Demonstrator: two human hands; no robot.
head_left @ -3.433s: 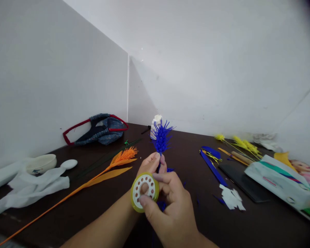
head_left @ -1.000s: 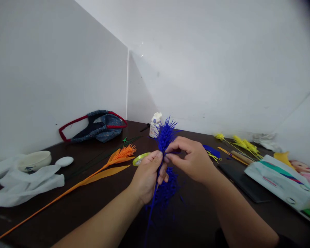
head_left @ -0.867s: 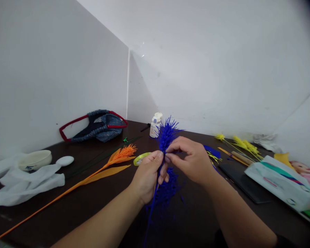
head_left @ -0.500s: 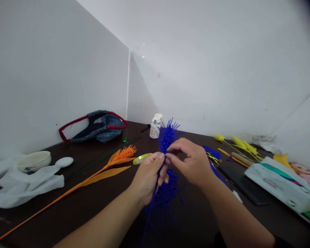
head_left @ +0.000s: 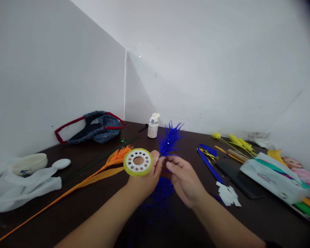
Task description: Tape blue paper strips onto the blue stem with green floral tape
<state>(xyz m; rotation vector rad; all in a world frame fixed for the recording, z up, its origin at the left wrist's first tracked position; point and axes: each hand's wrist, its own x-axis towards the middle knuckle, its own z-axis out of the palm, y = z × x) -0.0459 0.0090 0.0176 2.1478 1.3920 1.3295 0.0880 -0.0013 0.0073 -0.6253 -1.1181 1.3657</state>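
Left hand raised above dark bench, grip closed on blue spiky paper stem (spiked head tilts up-right past fingertips). Yellow-green tape roll sits against left thumb side, apparently held by same hand, though contact hidden. Right hand just beside stem, fingers loosely curled, touching or nearly touching blue fringe; cannot tell if it pinches anything. Orange paper stem lies left on bench; white glue bottle stands behind.

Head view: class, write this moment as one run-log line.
left hand: holds blue paper flower, tape roll at fingers | right hand: open beside stem | table: orange paper flower, glue bottle
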